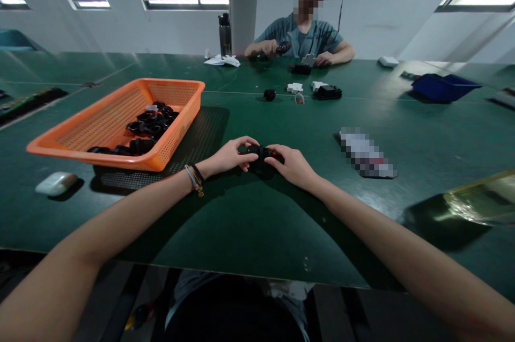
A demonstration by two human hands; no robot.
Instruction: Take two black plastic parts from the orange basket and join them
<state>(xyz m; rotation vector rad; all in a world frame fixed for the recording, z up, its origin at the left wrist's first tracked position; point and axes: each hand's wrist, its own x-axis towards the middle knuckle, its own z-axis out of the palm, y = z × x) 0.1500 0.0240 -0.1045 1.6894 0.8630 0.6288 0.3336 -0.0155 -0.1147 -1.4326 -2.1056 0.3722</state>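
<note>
Just above the green table [241, 224], a small black round part [261, 153] is held between both hands. My left hand [233, 157] pinches its left side with thumb and fingers. On the other side, my right hand [292, 164] closes around the right end. The fingers cover much of the part, so its exact kind cannot be made out. To the left stands an orange perforated basket [177, 143] with several similar black parts [155, 121] inside.
A white rounded case [56, 183] lies in front of the basket. A blurred-out flat item [366, 154] and a yellowish clear bottle [486, 197] are on the right. Across the table sits another person [309, 36] handling parts, near a dark bottle [224, 36] and a blue tray [442, 87].
</note>
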